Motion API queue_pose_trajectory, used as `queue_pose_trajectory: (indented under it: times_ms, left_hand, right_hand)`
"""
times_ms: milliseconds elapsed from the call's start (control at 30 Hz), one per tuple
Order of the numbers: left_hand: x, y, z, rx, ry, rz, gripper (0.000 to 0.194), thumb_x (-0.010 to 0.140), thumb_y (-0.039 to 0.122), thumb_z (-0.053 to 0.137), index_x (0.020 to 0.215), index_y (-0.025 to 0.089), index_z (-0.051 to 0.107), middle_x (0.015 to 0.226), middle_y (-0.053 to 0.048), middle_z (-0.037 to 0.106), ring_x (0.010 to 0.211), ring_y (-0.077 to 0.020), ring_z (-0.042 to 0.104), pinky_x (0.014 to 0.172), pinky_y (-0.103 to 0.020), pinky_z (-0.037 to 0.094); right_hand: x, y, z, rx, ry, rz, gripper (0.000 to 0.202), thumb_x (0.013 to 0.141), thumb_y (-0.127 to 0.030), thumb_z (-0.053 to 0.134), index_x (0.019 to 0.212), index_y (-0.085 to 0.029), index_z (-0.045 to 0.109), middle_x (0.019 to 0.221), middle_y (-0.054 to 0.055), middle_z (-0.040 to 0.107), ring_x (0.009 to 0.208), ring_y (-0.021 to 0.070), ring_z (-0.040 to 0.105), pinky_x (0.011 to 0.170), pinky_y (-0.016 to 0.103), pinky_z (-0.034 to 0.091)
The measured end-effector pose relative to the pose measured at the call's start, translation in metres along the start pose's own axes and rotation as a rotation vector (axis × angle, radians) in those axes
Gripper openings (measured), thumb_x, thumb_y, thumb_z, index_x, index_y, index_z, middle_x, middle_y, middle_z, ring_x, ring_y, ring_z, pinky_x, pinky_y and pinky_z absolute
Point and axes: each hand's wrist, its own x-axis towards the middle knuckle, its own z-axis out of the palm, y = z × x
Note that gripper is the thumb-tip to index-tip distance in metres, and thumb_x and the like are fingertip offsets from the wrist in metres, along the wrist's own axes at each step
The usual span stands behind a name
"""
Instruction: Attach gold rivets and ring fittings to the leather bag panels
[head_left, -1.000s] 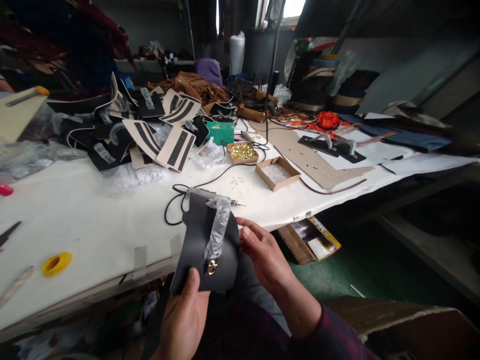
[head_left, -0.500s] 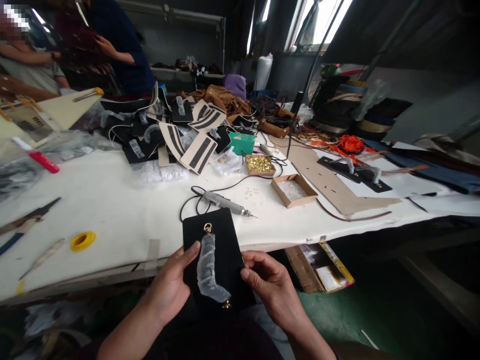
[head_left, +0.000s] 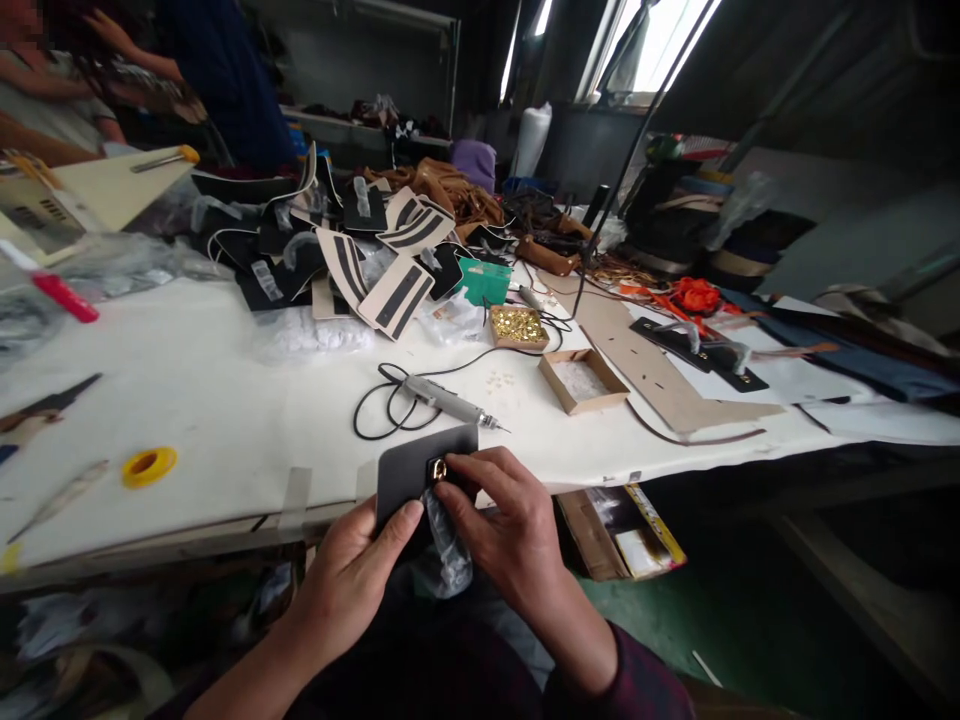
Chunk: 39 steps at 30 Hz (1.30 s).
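My left hand (head_left: 360,570) grips a black leather panel (head_left: 409,465) by its left side, thumb on the front face. The panel is tilted just off the table's front edge. Near its top right sits a gold metal ring fitting (head_left: 438,469), and my right hand (head_left: 517,520) pinches it between thumb and forefinger. From the fitting hangs a handle wrapped in clear plastic (head_left: 448,550), partly behind my right thumb. The panel's lower part is hidden by my hands. Beyond it a grey electric screwdriver (head_left: 450,402) lies on the white table with its cord looped.
An open box of gold hardware (head_left: 519,327) and a shallow cardboard box (head_left: 583,382) stand past the screwdriver. Yellow tape (head_left: 149,467) and an awl (head_left: 60,500) lie left. A pile of black and beige panels (head_left: 397,295) covers the back. Two people stand at far left.
The panel has been turned and tilted, so its front is seen at a steeper angle. My right hand has moved from the panel's right edge up to the gold fitting.
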Motion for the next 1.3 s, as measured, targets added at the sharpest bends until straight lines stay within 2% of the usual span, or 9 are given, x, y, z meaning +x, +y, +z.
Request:
queue_pose_trajectory:
  times_ms: [200,300,433,533,633,800,967,1167,1300]
  left_hand:
    - [-0.002,0.0,-0.002,0.005,-0.04,0.024,0.046,0.098,0.052,0.064,0.134,0.024,0.073,0.131,-0.005,0.078,0.123,-0.0311,0.069,0.106,-0.035,0.055]
    - [-0.001,0.002,-0.001,-0.047,-0.051,0.002,0.04,0.098,0.049,0.067,0.129,0.025,0.076,0.132,-0.004,0.077,0.124,-0.0311,0.069,0.106,-0.033,0.054]
    - [0.0,0.007,-0.001,-0.097,-0.046,-0.015,0.033,0.094,0.044,0.072,0.12,0.025,0.08,0.125,-0.004,0.08,0.119,-0.0318,0.07,0.101,-0.031,0.056]
    - [-0.001,0.009,-0.002,-0.084,-0.047,-0.001,0.032,0.095,0.043,0.071,0.119,0.024,0.08,0.119,-0.004,0.081,0.113,-0.0306,0.071,0.098,-0.03,0.055]
    - [-0.001,0.011,-0.002,-0.016,-0.059,0.022,0.031,0.098,0.044,0.067,0.118,0.024,0.08,0.113,-0.003,0.082,0.106,-0.0276,0.071,0.095,-0.027,0.054]
    - [-0.002,0.017,-0.004,0.082,-0.102,0.051,0.032,0.1,0.046,0.062,0.116,0.024,0.08,0.102,-0.002,0.081,0.095,-0.025,0.07,0.087,-0.026,0.054]
    - [-0.002,0.022,-0.004,0.053,-0.152,0.056,0.032,0.1,0.045,0.062,0.114,0.025,0.081,0.101,-0.002,0.081,0.095,-0.0266,0.07,0.089,-0.027,0.054]
    - [-0.002,0.021,-0.005,0.037,-0.188,0.047,0.032,0.098,0.046,0.064,0.116,0.026,0.082,0.108,-0.004,0.081,0.102,-0.0297,0.07,0.099,-0.03,0.052]
    - [-0.002,0.018,-0.005,0.017,-0.181,0.016,0.033,0.095,0.048,0.067,0.114,0.024,0.082,0.106,-0.004,0.081,0.101,-0.03,0.07,0.097,-0.029,0.053]
  right_hand:
    - [-0.005,0.002,0.007,0.122,0.015,0.066,0.011,0.093,-0.02,0.077,0.104,-0.022,0.077,0.087,0.003,0.073,0.077,0.0155,0.066,0.072,0.029,0.054]
    - [-0.006,0.001,0.005,0.175,-0.011,0.182,0.006,0.091,-0.023,0.08,0.095,-0.022,0.076,0.085,0.002,0.073,0.075,0.0149,0.064,0.071,0.028,0.052]
    - [-0.004,0.001,0.002,0.254,-0.065,0.291,0.012,0.089,-0.026,0.082,0.085,-0.021,0.071,0.08,0.0,0.07,0.072,0.0141,0.062,0.068,0.026,0.051]
    - [-0.002,0.004,0.0,0.26,-0.102,0.201,0.011,0.091,-0.027,0.081,0.086,-0.021,0.073,0.08,0.0,0.071,0.073,0.0143,0.065,0.068,0.026,0.052]
    - [0.0,0.008,-0.002,0.221,-0.142,0.064,0.005,0.096,-0.027,0.077,0.096,-0.022,0.078,0.089,0.004,0.077,0.08,0.0167,0.071,0.072,0.028,0.055]
    - [0.003,0.01,-0.011,0.106,-0.227,-0.07,0.012,0.101,-0.029,0.069,0.101,-0.023,0.08,0.092,0.007,0.077,0.083,0.0187,0.072,0.073,0.031,0.057]
    - [0.008,0.009,-0.022,0.041,-0.329,-0.139,0.016,0.104,-0.028,0.064,0.106,-0.023,0.079,0.095,0.007,0.077,0.085,0.0195,0.072,0.077,0.032,0.057]
    - [0.015,0.009,-0.031,-0.001,-0.437,-0.222,0.018,0.104,-0.022,0.06,0.105,-0.023,0.078,0.093,0.008,0.077,0.084,0.0199,0.07,0.076,0.032,0.054]
    - [0.017,0.01,-0.033,0.02,-0.483,-0.198,0.02,0.105,-0.026,0.06,0.103,-0.024,0.079,0.093,0.008,0.076,0.085,0.0201,0.07,0.077,0.032,0.054]
